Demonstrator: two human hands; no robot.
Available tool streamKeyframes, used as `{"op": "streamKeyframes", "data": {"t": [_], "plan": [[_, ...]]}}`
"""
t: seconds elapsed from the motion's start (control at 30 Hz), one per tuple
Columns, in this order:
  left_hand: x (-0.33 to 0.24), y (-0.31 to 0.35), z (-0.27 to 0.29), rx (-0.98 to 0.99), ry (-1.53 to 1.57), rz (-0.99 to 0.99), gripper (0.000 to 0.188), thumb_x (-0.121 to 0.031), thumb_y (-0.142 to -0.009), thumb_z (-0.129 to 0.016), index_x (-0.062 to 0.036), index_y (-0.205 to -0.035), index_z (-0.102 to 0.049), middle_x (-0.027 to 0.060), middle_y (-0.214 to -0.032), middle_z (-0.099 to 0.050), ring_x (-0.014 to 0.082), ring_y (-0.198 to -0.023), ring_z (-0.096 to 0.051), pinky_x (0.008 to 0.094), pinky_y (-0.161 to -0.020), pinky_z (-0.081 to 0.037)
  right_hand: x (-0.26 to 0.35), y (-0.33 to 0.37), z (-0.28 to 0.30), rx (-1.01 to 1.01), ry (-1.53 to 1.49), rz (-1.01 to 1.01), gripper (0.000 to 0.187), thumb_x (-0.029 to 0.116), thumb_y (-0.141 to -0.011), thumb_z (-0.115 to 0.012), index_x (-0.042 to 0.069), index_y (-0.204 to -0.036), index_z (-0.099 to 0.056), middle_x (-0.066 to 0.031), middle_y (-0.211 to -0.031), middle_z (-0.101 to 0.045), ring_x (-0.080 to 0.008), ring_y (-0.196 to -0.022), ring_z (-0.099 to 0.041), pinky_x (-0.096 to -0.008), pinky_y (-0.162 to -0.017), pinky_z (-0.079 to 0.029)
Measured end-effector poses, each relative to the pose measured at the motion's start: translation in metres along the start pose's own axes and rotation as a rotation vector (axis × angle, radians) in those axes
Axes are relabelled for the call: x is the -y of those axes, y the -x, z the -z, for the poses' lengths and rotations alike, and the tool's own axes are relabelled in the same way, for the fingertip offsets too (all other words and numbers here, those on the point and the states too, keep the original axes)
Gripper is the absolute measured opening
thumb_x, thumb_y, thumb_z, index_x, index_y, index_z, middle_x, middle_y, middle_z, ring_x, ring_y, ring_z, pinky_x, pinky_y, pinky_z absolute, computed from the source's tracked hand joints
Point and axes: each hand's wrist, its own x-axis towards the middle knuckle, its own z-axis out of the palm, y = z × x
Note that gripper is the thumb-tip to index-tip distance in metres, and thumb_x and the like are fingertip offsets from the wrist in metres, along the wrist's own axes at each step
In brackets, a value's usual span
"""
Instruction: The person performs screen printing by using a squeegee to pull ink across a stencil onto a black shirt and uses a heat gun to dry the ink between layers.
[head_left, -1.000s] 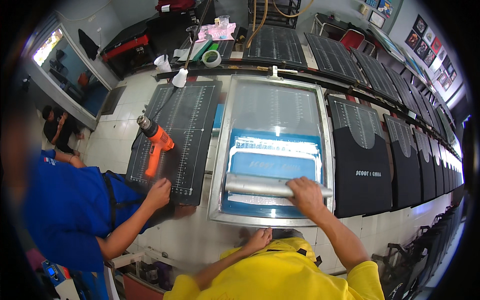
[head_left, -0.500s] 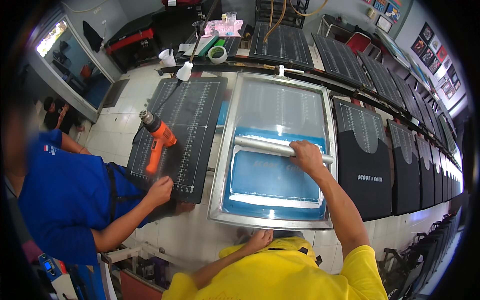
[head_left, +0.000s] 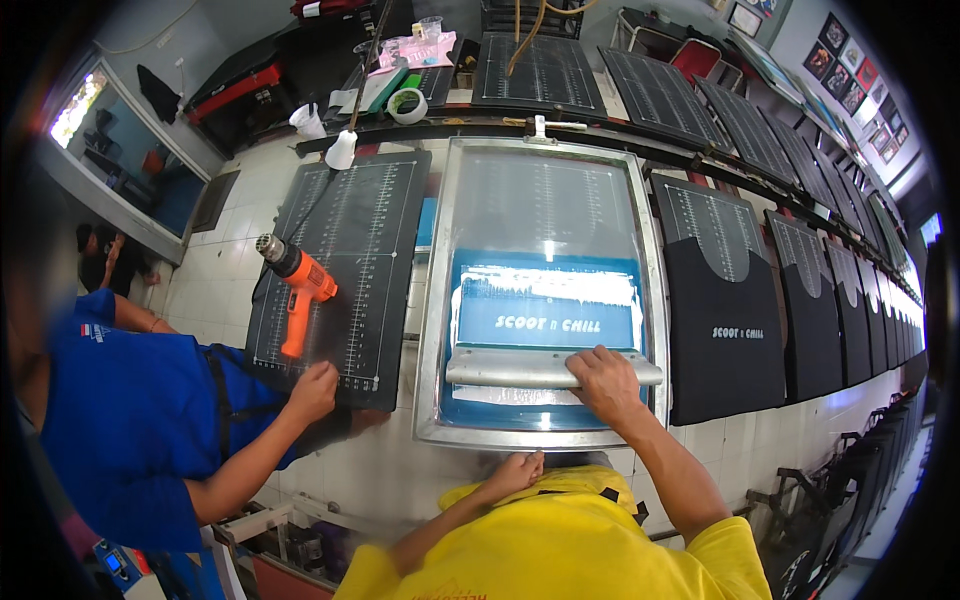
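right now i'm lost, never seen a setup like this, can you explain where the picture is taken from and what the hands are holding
There is no robot here, just a person's two bare hands. The view is from a wide fisheye camera on that person's head, looking down, so straight edges bend near the rim.

The right hand grips a long metal squeegee lying across a metal-framed printing screen, with white ink on it. The left hand is near the frame's lower edge; I can't tell whether it holds anything.

To the left, an orange heat gun lies on a black printing board beside a co-worker in blue. To the right is black fabric with white lettering.
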Motion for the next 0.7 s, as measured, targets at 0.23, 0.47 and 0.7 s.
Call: {"op": "streamKeyframes", "data": {"t": [0.23, 0.47, 0.7], "plan": [[-0.015, 0.007, 0.004, 0.088, 0.089, 0.059, 0.044, -0.037, -0.111, -0.038, -0.0083, -0.079, -0.048, -0.0038, -0.066, -0.04, 0.0079, -0.055, -0.036, 0.0251, -0.055, -0.034, 0.018, 0.027, -0.011, -0.064, 0.049, 0.009, 0.012, 0.009, -0.077, -0.061, 0.009, -0.089, -0.059, -0.0045, -0.087, -0.06, -0.0238, -0.082, -0.058, -0.0365, -0.069, -0.048], [-0.112, 0.072, 0.039, -0.405, -0.813, -0.703, 0.027, -0.027, -0.091, -0.069, -0.0097, -0.112, -0.068, 0.0125, -0.102, -0.063, 0.0259, -0.1, -0.061, 0.0339, -0.086, -0.047, 0.013, 0.027, -0.009, -0.027, 0.031, -0.004, 0.015, 0.007, -0.077, -0.062, 0.009, -0.092, -0.059, -0.0056, -0.087, -0.061, -0.0245, -0.085, -0.061, -0.0363, -0.071, -0.05], [-0.159, 0.044, 0.091, -0.499, -1.634, -0.686, 0.039, -0.007, -0.07, -0.07, 0.0007, -0.107, -0.064, 0.0183, -0.126, -0.057, 0.0359, -0.123, -0.053, 0.0439, -0.104, -0.043, 0.004, 0.032, 0.008, 0.003, 0.023, -0.051, 0.04, 0.003, -0.077, -0.063, 0.005, -0.116, -0.059, -0.0096, -0.096, -0.064, -0.0287, -0.097, -0.063, -0.0398, -0.082, -0.052]]}}
